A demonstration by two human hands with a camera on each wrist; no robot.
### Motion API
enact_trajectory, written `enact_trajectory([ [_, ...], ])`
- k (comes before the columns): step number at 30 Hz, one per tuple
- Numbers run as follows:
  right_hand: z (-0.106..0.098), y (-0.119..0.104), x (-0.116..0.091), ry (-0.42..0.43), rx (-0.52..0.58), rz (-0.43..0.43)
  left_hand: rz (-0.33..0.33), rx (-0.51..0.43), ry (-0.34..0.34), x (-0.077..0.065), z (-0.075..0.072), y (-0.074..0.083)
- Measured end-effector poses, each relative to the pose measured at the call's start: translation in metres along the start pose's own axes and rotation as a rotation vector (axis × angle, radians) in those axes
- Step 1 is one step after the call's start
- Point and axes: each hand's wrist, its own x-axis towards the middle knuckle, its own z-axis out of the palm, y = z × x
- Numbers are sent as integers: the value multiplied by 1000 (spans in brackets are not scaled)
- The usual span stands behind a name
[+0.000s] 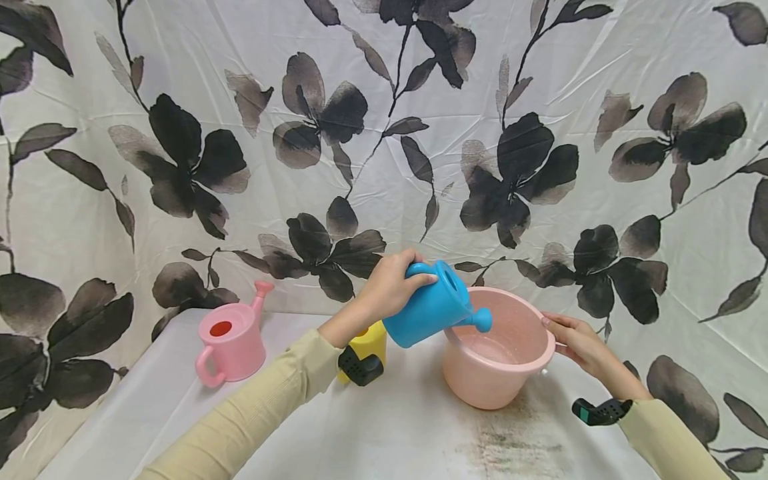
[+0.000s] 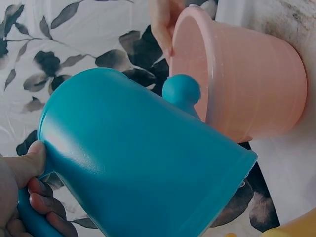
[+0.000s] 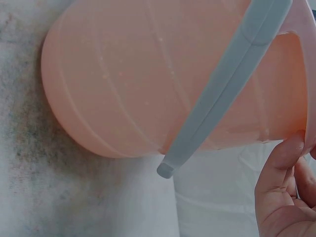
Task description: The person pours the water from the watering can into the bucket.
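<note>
My left hand [image 1: 393,285] grips the handle of a blue watering can [image 1: 420,312], with fingers and thumb curled round it in the left wrist view. The can is tipped to the right, and its round spout head hangs over the opening of a pink bucket [image 1: 489,387]. On the bucket's far right side, my right hand [image 1: 577,341] pinches the rim between thumb and fingers. A grey bail handle [image 3: 217,94] slants down across the bucket's outer wall in the right wrist view. Wet drops cling inside the bucket.
A pink watering can [image 1: 243,347] stands at the left of the white table [image 1: 360,433]. Behind my left wrist is a partly hidden yellow container [image 1: 371,343]. Dark stains [image 1: 516,440] mark the tabletop before the bucket. A flower-printed cloth [image 1: 384,167] hangs behind the table.
</note>
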Motion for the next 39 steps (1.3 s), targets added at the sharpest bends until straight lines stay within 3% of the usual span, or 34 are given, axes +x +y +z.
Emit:
enact_trajectory([
  [39,1,3,3,23,-22,18,-2,10,-9,3,2,0],
])
